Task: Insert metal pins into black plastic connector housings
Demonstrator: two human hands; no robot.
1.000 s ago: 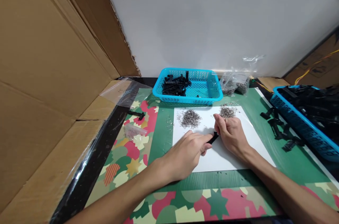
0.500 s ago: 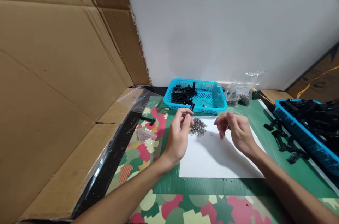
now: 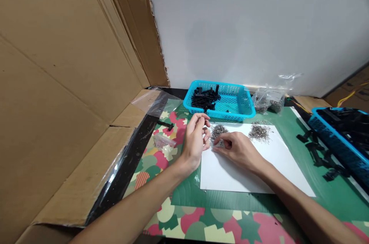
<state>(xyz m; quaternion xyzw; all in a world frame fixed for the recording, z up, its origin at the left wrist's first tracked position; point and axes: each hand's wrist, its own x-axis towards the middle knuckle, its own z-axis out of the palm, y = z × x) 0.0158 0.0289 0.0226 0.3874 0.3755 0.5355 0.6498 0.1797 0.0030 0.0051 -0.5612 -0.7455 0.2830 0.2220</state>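
Observation:
My left hand (image 3: 194, 142) is raised at the left edge of a white sheet (image 3: 233, 174), its fingers curled. A dark tip of a black plastic part (image 3: 205, 110) shows above those fingers; the rest of it is hidden. My right hand (image 3: 238, 147) is over the sheet close beside the left one, thumb and index finger nearly together. Anything between them is too small to make out. Just behind its fingertips lies a heap of tiny metal pieces (image 3: 219, 131). A second heap of small shiny metal pieces (image 3: 259, 132) lies farther right on the sheet.
Behind the sheet stands a blue basket (image 3: 239, 115) with black parts. Plastic bags of metal pieces (image 3: 268, 101) sit beside it. On the right are another blue basket (image 3: 340, 146) and loose black parts (image 3: 317, 153). Cardboard (image 3: 72, 82) walls the left side.
My right hand has moved left, from the right side of the sheet to near my left hand, uncovering the right heap. My left hand stays nearly in place. The view has shifted slightly.

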